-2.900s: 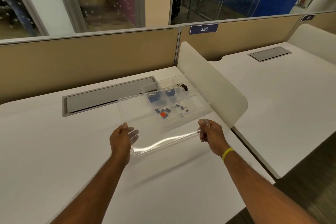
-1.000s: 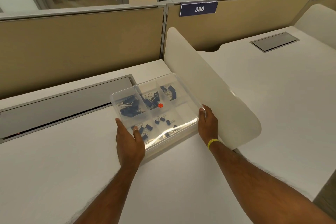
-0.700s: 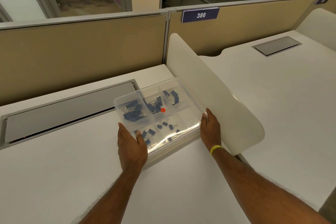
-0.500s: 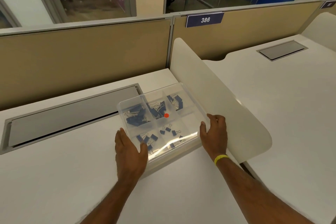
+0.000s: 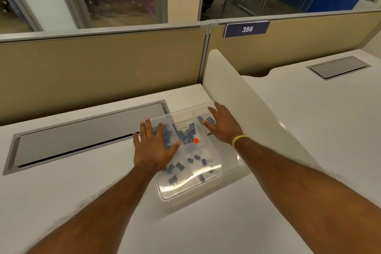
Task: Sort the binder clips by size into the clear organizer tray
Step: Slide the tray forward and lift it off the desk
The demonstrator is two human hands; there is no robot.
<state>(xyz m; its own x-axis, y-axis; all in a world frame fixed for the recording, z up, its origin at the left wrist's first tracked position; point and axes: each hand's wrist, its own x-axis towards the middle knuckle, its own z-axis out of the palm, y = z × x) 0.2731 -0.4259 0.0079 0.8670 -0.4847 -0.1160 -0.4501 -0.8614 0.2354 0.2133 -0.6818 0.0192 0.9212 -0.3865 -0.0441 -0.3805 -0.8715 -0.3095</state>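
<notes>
Closed clear tray (image 5: 206,196) sits on the worktop (image 5: 82,192), right next to the white divider (image 5: 247,109). Blue binder clips (image 5: 186,132) inside, split btw compartments. Both left hand (image 5: 152,146) & right hand (image 5: 222,126) lie flat on its top, fingers spread, gripping nothing

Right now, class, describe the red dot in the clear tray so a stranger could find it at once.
On the white desk, beside the curved divider, lies a clear organizer tray. Near its middle, between the left hand and the right hand, sits the red dot. It alone is round and red; the binder clips around it are blue.
</notes>
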